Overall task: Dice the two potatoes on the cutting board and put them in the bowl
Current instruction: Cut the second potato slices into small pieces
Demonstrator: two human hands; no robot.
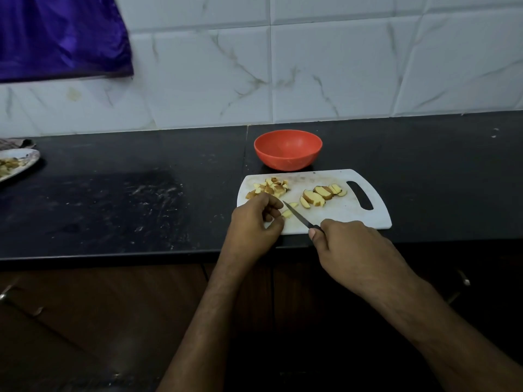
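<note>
Black table [113,199] under a tiled wall, white cutting board [334,219] near centre, handle slot toward 3 o'clock. Red bowl [288,149] just beyond board at 12 o'clock, touching nothing, apparently with no potato inside yet. At 9 o'clock, far edge of table, a plate [17,165] with scraps; purple cloth [59,38] hanging at 10 o'clock.

Progress, judged from layout: roughly half done. Pile of diced cubes [270,187] at board's 10 o'clock corner, finished. Group of 5 or so thick slices [318,195] toward 2 o'clock, uncut into cubes. Transfer to bowl not yet begun.

Left hand [256,222] curled, fingertips pinching a small pale potato strip [286,213] against board at 7 o'clock. Right hand [351,250] clenched around handle of knife [300,216], at board's 6 o'clock edge.

Knife long axis diagonal, handle at 4 o'clock, tip toward 10 o'clock, blade just beside the held strip. Strip's long axis roughly crossing blade line; exact contact impossible to tell.
</note>
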